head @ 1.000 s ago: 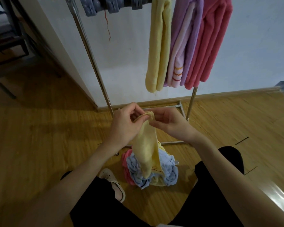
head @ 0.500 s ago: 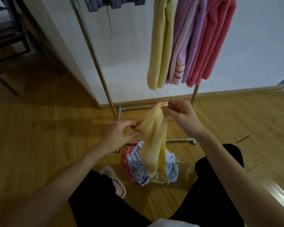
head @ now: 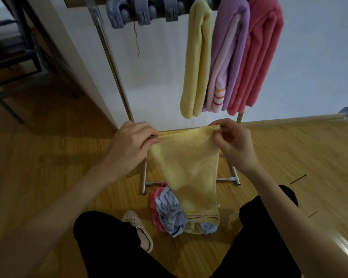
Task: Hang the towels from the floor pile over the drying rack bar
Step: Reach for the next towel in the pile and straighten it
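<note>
Down at the bottom, the person's black trousers [head: 113, 247] fill the near part of the view, and one foot in a pale slipper [head: 138, 227] stands on the wooden floor [head: 38, 167]. Just past the slipper lies the floor pile [head: 169, 213], a small heap with pink and light blue towels bunched up together and a bit of yellow under them. Above the pile hangs a yellow towel [head: 189, 167], held up in the air by its top edge. The left hand [head: 131, 145] pinches the top left corner, with its fingers curled over the cloth. The right hand [head: 233, 143] pinches the top right corner between thumb and fingertips. The top edge is pulled out flat between the two hands, and the towel's lower end, which has thin stripes, hangs down just in front of the pile. Behind the towel stands the drying rack [head: 113, 63], with shiny metal legs on the floor and a slanted pole going up. Three towels hang over the bar at the top: a hung yellow towel [head: 197, 63], a purple towel [head: 227, 57] with a pale striped part, and a pink towel [head: 259, 57]. They touch side by side. Some grey clips [head: 143, 11] sit on the bar to the left of them. A white wall [head: 319, 57] is behind the rack.
</note>
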